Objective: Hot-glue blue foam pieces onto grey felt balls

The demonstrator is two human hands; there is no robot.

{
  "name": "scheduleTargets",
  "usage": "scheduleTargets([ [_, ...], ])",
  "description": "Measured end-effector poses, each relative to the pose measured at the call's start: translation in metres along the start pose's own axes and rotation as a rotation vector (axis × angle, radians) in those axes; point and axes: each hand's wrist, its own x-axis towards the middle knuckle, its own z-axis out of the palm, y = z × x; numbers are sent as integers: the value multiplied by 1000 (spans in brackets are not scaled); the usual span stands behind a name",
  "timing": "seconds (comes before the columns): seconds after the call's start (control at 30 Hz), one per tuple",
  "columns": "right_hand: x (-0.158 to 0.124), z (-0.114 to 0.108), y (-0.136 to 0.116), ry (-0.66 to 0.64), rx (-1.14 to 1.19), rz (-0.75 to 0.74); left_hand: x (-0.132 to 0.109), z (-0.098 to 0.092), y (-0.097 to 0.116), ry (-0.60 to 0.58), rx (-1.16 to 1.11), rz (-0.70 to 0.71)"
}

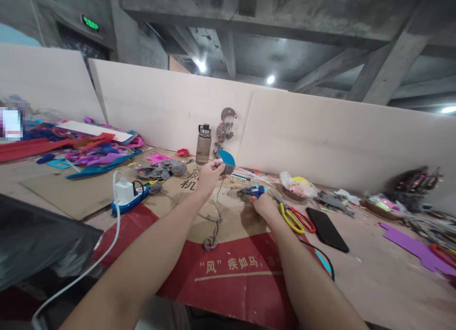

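Bare forearms (149, 247) reach across red-and-tan cardboard (231, 296), the two hands well apart. Pinched between the thumb and fingers of the left hand (211, 177), a curved blue-and-grey piece (227, 159) is held up above the cardboard. The right hand (264, 206) grips a blue glue gun (254, 191) near some yellow-and-red-handled scissors (287, 212). Grey yarn (211, 243) lies between the arms; a black phone (327, 229) rests beside the scissors.

On the cardboard sheet (235, 292) we read “风”疾如马 near us and 机 farther left; the far-left green sign (90, 23) is blurred.
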Motion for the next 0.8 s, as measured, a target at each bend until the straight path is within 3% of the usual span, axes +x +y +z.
scheduleTargets([
  [0.1,-4,-11,-3,138,-7,129,-3,1,-2,-36,103,73],
  [0.17,-7,-16,-11,165,198,51,-5,2,-3,-51,201,140],
  [0.27,-13,-13,-31,83,526,-110,-10,5,-3,-58,372,251],
  [0.33,-17,-6,-46,11,893,-185,-14,7,-2,-55,477,315],
  [0.43,-21,1,-65,-154,1366,-99,-21,10,1,-81,576,386],
  [0.5,-25,-1,-72,-251,1530,-22,-25,12,4,-102,562,390],
  [0.63,-34,-15,-72,-378,1593,56,-27,13,3,-104,509,349],
  [0.8,-38,-25,-70,-403,1528,-8,-26,12,-2,-116,522,318],
])
